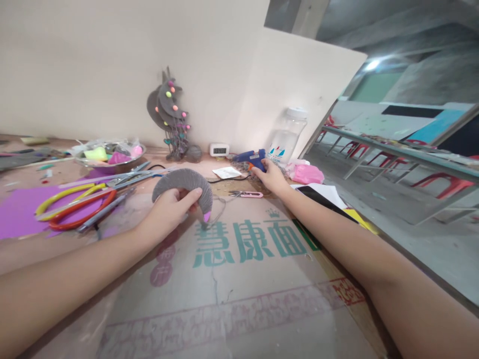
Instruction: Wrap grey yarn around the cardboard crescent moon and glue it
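My left hand [172, 207] is closed on a crescent shape wrapped in grey yarn [185, 182], its thumb pressed on the front face. The crescent's lower tip [206, 216] shows a bit of purple, and a loose strand of grey yarn trails beside it. Farther back on the right, my right hand [271, 177] has its fingers around the handle of a blue hot glue gun [254, 158], whose nozzle end points left. Just below lie thread snips [246, 194] with pink handles. Near the gun a white paper square [227, 172] rests on the table.
Large scissors [80, 204] lie on purple sheet [22, 209] at left, by a metal bowl [112, 162] of colourful bits. A finished-looking grey crescent ornament [170, 107] leans on the wall. A small clock [219, 149], water bottle [286, 134] and dark phone [322, 202] are around.
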A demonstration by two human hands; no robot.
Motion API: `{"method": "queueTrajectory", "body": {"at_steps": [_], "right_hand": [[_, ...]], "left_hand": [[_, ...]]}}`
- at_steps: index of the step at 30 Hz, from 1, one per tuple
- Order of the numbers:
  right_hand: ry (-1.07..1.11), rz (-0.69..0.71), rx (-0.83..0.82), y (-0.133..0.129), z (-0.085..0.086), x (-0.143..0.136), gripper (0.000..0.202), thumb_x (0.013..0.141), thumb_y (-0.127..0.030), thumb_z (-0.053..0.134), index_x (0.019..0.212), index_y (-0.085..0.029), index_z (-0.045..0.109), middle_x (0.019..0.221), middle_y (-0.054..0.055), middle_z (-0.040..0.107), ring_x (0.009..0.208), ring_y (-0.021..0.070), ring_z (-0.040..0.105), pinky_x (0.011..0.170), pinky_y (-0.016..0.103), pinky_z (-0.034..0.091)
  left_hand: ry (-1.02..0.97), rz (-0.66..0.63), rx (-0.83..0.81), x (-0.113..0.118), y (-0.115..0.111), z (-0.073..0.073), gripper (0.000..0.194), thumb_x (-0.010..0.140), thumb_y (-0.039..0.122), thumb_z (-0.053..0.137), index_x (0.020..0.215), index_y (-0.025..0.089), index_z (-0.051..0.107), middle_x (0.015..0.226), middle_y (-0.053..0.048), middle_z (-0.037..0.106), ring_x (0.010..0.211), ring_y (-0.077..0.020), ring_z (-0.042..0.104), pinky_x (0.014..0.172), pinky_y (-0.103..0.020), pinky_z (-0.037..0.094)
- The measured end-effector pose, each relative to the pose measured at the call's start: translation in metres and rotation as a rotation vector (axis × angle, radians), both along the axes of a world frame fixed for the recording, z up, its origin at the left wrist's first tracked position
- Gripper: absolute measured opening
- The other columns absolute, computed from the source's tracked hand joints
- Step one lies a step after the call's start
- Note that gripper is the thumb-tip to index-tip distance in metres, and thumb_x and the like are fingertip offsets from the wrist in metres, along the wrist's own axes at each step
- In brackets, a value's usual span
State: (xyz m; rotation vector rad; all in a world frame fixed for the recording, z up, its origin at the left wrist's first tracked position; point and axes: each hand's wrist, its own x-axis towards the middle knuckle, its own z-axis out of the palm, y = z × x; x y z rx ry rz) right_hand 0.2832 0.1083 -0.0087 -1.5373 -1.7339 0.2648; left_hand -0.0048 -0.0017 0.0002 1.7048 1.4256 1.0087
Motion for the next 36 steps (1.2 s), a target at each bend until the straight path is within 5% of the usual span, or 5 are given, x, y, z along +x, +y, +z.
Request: {"method": "queueTrajectory", "body": {"at_steps": [11,13,18,28,36], "right_hand": [[0.225,0.245,-0.096,-0.067,0.034,-0.027,0.028,0.078,-0.044,0.060,0.087,-0.018,0.064,0.080,0.007,0.070,0.067,0.0184,0.065,0.061,0.029,0.052],[0.292,0.315,-0.101,-0.087,0.035,-0.036,0.027,0.076,-0.041,0.063,0.090,-0.019,0.062,0.093,0.007,0.069,0.068,0.0167,0.064,0.064,0.029,0.053],[0.216,0.345,-0.125,-0.120,0.028,-0.048,0.028,0.077,-0.045,0.060,0.076,-0.016,0.061,0.069,0.004,0.064,0.063,0.0144,0.060,0.063,0.028,0.051],[0.069,0.531,-0.187,-0.132,0.019,-0.054,0.022,0.078,-0.041,0.059,0.076,-0.020,0.064,0.083,0.005,0.069,0.079,0.0187,0.066,0.075,0.031,0.054],[0.014,0.472,-0.151,-0.128,0.011,-0.053,0.025,0.073,-0.044,0.063,0.076,-0.019,0.060,0.076,0.004,0.069,0.075,0.0201,0.066,0.071,0.032,0.055]], "left_hand": [[0.054,0.001,0.017,-0.001,-0.001,0.002,0.045,0.080,0.054,0.044,0.062,0.016,0.060,0.065,-0.004,0.066,0.064,-0.0188,0.058,0.062,-0.028,0.037],[0.080,0.003,0.030,-0.001,-0.001,0.003,0.045,0.080,0.054,0.044,0.060,0.017,0.058,0.062,-0.004,0.065,0.063,-0.0183,0.057,0.062,-0.028,0.037],[0.113,0.061,-0.003,0.000,-0.003,0.006,0.043,0.079,0.054,0.044,0.061,0.017,0.059,0.062,-0.003,0.065,0.057,-0.0171,0.055,0.056,-0.027,0.037],[0.116,0.094,-0.007,-0.002,-0.003,0.008,0.038,0.078,0.048,0.047,0.058,0.019,0.059,0.059,0.000,0.062,0.056,-0.0155,0.053,0.059,-0.026,0.040],[0.041,0.093,-0.006,-0.001,-0.005,0.008,0.036,0.079,0.044,0.046,0.057,0.020,0.062,0.066,-0.002,0.069,0.069,-0.0190,0.062,0.069,-0.025,0.044]]}}
